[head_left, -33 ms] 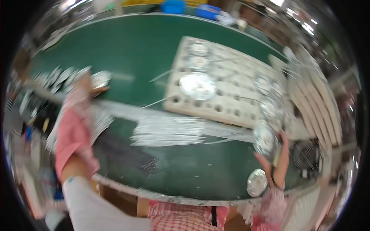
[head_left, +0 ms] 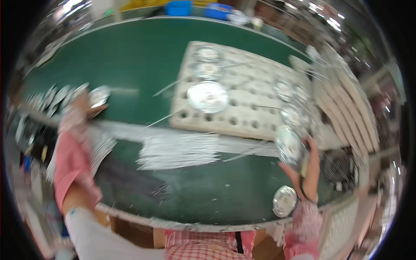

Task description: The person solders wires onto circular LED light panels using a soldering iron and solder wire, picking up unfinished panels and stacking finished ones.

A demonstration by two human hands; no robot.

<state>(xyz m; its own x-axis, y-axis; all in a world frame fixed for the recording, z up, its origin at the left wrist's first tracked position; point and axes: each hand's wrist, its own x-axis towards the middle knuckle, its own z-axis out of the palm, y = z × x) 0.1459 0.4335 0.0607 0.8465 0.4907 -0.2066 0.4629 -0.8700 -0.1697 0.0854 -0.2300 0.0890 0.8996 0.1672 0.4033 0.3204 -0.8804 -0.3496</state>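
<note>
At the left, my left hand (head_left: 84,104) grips a silver disc (head_left: 99,94), beside a row of similar discs (head_left: 52,99). My right hand (head_left: 310,175) holds another silver disc (head_left: 287,145) at the right front corner of a cream board (head_left: 255,115) with rows of holes. A pale narrow item and a dark strip show along that hand, too blurred to name. Several discs (head_left: 207,97) sit on the board. A loose disc (head_left: 284,201) lies near the front edge, left of my right wrist.
The green table (head_left: 117,56) carries a bundle of white wires (head_left: 177,151) in front of the board and another bundle (head_left: 104,149) by my left arm. Cream boards (head_left: 346,108) stand stacked at the right, above a black fan-like item (head_left: 338,171). Blue bins (head_left: 177,8) are at the back.
The whole view has shifted slightly leftward. My right hand and its disc sit a little higher, nearer the board's corner. My left hand stays at the discs.
</note>
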